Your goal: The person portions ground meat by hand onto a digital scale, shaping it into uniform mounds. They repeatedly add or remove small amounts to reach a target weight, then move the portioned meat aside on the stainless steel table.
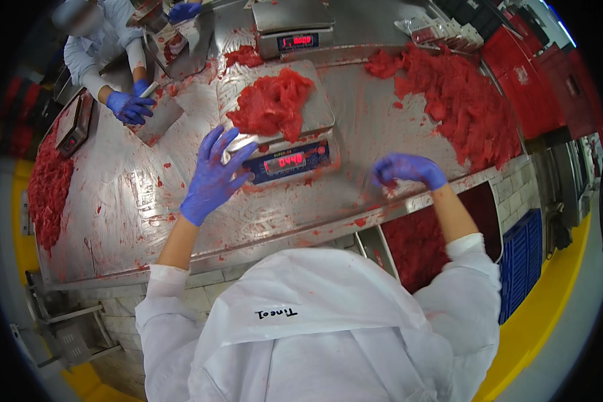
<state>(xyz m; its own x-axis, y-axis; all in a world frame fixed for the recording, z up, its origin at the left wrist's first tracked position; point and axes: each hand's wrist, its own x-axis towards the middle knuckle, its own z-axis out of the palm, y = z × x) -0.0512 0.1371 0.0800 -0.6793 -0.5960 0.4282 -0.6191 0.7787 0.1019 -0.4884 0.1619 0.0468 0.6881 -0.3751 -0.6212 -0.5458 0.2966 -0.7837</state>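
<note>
A mound of raw red meat (276, 103) lies on the steel platform of a digital scale (326, 113), whose red display is lit. My left hand (218, 173), in a blue glove, is at the scale's front left corner with its fingers spread and nothing in them. To the right of the scale, my right hand (407, 170), gloved too, hangs near the table's front edge with curled fingers. A small reddish bit shows under its fingertips; blur hides whether they grip it. A large heap of raw meat (462, 105) spreads over the table's right side.
Across the steel table (171, 221), a co-worker's gloved hands (130, 105) are beside a metal sheet. A second scale (294, 30) stands behind, a third (75, 125) at left near more meat (50, 191). A bin of meat (417, 246) sits below the front edge; red crates (522, 80) stand right.
</note>
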